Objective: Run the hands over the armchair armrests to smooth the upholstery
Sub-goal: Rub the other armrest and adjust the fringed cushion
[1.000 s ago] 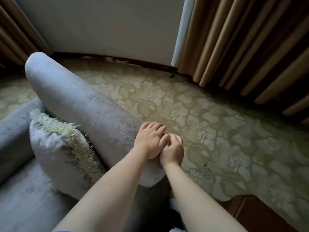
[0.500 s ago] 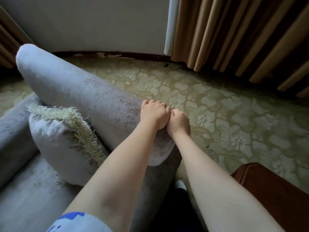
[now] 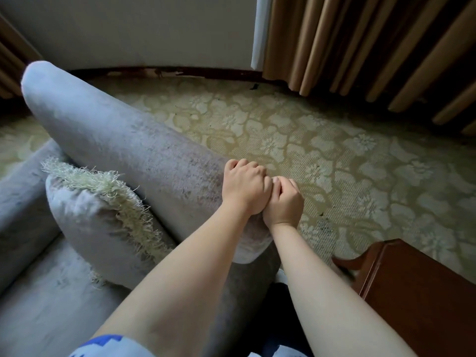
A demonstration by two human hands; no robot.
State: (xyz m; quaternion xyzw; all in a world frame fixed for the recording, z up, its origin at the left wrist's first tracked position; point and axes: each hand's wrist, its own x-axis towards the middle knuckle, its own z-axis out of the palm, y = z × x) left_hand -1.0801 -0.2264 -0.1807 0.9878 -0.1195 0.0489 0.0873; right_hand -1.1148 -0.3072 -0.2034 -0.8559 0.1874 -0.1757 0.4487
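Observation:
The grey upholstered armrest (image 3: 134, 140) of the armchair runs from the far left down to the middle of the view. My left hand (image 3: 244, 188) lies on top of it close to its near end, fingers curled over the outer edge. My right hand (image 3: 284, 203) sits right beside it against the armrest's outer flank, fingers curled and thumb touching the left hand. Their fingertips are hidden behind the armrest's curve.
A grey cushion with a pale fringe (image 3: 103, 217) leans against the armrest's inner side on the seat (image 3: 43, 305). A brown wooden piece of furniture (image 3: 417, 292) stands at the lower right. Patterned carpet (image 3: 334, 155) lies beyond, with tan curtains (image 3: 360, 42) and a wall behind.
Both hands stay together near the armrest's near end, having slid only slightly along it. The view has shifted, bringing the wooden furniture into sight.

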